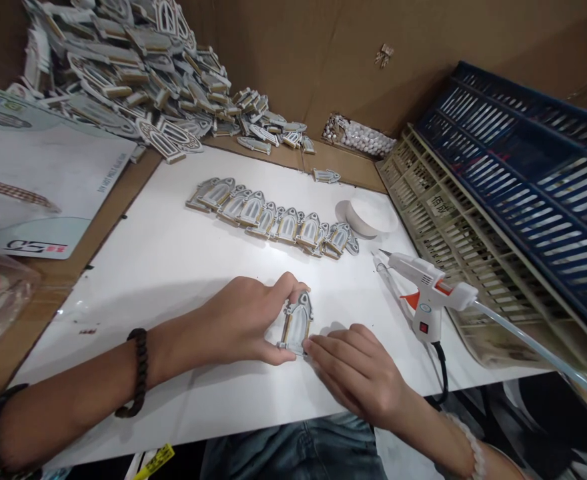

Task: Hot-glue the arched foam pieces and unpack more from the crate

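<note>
A small arched window-shaped ornament, white and grey with golden-brown edges, stands on the white board between my hands. My left hand grips it from the left, thumb at its peak and a finger at its base. The fingers of my right hand are pressed together at its lower right corner; what lies under their tips is hidden. Just beyond, a row of similar arched ornaments overlaps across the board. To the right rests a white hot glue gun with an orange trigger and a clear glue stick.
A heap of arched pieces fills the back left. White beads in a bag lie at the back, near a white bowl. Beige and blue plastic crates lean at the right. A printed package lies at the left.
</note>
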A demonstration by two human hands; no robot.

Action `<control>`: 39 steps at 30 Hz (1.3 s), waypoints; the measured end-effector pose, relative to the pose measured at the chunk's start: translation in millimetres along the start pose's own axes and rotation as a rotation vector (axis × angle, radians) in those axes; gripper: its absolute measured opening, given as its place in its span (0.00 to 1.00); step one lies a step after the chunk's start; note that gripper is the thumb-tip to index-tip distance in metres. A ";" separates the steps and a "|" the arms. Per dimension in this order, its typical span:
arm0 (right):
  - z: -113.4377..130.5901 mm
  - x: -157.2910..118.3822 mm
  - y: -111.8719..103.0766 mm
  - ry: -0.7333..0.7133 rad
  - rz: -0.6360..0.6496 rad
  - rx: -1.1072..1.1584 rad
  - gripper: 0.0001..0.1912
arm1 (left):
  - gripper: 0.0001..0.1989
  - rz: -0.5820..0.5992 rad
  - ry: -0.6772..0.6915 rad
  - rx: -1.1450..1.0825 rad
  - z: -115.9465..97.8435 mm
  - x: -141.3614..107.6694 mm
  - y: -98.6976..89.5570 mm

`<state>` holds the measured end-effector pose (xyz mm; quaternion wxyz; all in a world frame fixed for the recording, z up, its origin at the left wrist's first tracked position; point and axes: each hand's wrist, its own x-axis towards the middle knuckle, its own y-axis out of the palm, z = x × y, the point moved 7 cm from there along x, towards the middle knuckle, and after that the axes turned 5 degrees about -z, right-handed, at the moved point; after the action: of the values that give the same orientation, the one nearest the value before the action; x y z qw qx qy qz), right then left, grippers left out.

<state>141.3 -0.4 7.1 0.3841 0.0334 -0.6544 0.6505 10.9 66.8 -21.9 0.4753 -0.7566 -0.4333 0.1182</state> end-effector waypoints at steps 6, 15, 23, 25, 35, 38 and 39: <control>-2.0 -1.1 1.2 -0.050 0.011 -0.021 0.09 | 0.22 0.077 -0.016 -0.010 -1.2 1.9 1.3; -45.4 -2.1 17.6 0.843 0.250 0.508 0.11 | 0.22 0.069 -0.017 0.026 1.2 1.3 3.8; -46.7 -8.4 34.1 1.190 0.430 0.891 0.07 | 0.29 -0.149 0.143 0.168 -21.5 -9.6 -3.6; -48.2 -7.6 34.7 1.176 0.418 0.859 0.05 | 0.31 -0.171 0.168 0.237 -27.1 -11.7 -5.1; -47.1 6.6 29.0 1.022 0.365 0.566 0.06 | 0.30 -0.177 0.185 0.290 -32.4 -12.9 -8.8; -46.2 11.6 26.7 0.980 0.379 0.494 0.06 | 0.32 -0.217 0.205 0.269 -32.2 -13.3 -8.5; -45.8 13.2 26.1 0.968 0.387 0.466 0.06 | 0.33 -0.235 0.213 0.259 -32.2 -13.4 -8.3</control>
<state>139.0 49.8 -13.7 0.4965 -0.3048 -0.2373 0.7773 17.4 38.1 -1.4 0.6221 -0.6415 -0.4473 0.0361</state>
